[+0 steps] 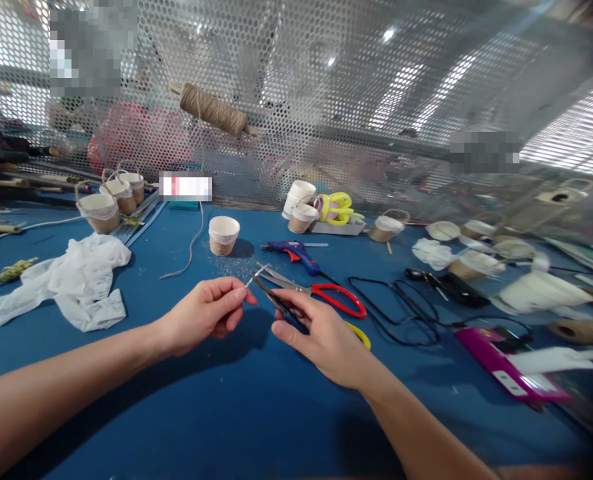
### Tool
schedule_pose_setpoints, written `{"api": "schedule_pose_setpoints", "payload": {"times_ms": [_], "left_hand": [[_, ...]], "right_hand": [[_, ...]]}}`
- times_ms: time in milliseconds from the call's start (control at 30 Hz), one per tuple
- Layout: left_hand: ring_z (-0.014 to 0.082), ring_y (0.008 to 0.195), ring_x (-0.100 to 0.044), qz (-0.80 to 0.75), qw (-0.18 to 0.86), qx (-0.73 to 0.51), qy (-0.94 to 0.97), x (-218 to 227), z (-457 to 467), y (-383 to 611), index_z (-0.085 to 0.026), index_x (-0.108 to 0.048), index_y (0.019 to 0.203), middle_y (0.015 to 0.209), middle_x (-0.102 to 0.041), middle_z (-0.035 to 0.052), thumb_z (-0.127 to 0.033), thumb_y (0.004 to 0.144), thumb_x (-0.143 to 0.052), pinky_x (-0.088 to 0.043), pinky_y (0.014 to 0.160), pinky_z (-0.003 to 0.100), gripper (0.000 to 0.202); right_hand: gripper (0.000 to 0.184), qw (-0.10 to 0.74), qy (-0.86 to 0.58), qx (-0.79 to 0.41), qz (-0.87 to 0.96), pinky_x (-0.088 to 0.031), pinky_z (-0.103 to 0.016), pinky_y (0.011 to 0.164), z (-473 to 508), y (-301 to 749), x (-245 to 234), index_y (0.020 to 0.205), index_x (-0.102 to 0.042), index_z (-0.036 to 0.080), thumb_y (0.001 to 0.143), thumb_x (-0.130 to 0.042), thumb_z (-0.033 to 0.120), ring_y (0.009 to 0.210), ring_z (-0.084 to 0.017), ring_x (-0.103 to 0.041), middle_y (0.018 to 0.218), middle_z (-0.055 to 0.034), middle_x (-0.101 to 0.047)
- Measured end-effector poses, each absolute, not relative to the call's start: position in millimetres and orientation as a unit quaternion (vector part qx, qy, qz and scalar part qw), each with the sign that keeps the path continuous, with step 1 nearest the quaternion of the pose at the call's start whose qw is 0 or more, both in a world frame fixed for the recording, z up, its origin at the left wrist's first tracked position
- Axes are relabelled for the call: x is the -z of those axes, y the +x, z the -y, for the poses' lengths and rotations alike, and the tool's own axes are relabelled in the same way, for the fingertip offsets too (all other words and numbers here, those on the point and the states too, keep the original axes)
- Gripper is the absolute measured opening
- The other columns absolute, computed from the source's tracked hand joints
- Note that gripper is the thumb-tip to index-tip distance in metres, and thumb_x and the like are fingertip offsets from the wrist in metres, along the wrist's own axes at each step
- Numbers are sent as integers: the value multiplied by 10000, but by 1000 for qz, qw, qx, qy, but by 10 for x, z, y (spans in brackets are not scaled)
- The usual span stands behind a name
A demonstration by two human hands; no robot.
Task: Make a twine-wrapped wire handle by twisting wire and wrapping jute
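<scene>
My left hand is closed in a pinch on a thin pale stick that juts out toward the right. My right hand grips blue-and-yellow-handled scissors, whose dark blades point up-left and meet the stick's tip. Both hands hover over the blue table. Red-handled scissors lie flat just behind my right hand. A blue glue gun rests further back, and a small twine-wrapped cup stands behind my left hand.
Crumpled white plastic lies at left near little basket cups. A twine spool hangs on the perforated screen. Black cables, a magenta box, white cups and yellow tape rings crowd the right. A person sits behind the screen.
</scene>
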State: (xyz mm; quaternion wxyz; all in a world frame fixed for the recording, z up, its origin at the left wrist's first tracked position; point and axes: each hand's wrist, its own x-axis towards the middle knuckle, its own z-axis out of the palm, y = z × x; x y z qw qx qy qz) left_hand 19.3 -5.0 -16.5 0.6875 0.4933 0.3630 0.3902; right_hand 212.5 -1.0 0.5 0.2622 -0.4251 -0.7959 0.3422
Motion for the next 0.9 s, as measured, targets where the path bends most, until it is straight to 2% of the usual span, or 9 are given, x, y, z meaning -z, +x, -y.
{"api": "schedule_pose_setpoints", "payload": {"times_ms": [267, 467, 567, 733, 900], "left_hand": [[20, 364, -274, -381, 664, -388, 513, 196, 61, 187, -144, -520, 793, 456, -416, -78, -432, 798, -486, -184, 373, 163, 290], [19, 362, -271, -375, 677, -382, 506, 210, 54, 195, -143, -519, 791, 461, -426, -77, -427, 793, -498, -173, 373, 163, 285], [26, 373, -325, -356, 696, -376, 497, 204, 30, 178, -135, -532, 809, 500, -496, -49, -420, 797, -499, -212, 387, 170, 287], [59, 446, -465, -318, 752, -363, 450, 186, -44, 93, -107, -578, 857, 637, -611, 25, -397, 812, -491, -331, 456, 197, 305], [71, 392, -472, -276, 801, -313, 430, 204, -82, 34, -113, -581, 796, 500, -545, -18, -340, 779, -561, -335, 405, 187, 228]], "right_hand": [[423, 269, -431, -328, 796, -491, -351, 784, 24, 2128, 16, 1119, -506, 164, 775, -552, 406, 911, -212, -597, 1027, -100, -614], [365, 271, -424, -335, 796, -498, -349, 774, 33, 2107, 5, 1085, -544, 187, 778, -556, 384, 870, -202, -608, 982, -77, -635], [358, 273, -425, -346, 791, -497, -357, 780, 27, 2113, 10, 1078, -553, 195, 775, -559, 386, 883, -205, -602, 1002, -73, -631], [375, 269, -432, -387, 769, -515, -346, 701, 5, 2150, -11, 1077, -552, 189, 786, -529, 423, 837, -208, -601, 906, -65, -636], [411, 249, -439, -401, 764, -495, -299, 611, -15, 2159, -58, 1075, -550, 161, 798, -494, 460, 724, -179, -588, 787, -54, -614]]}}
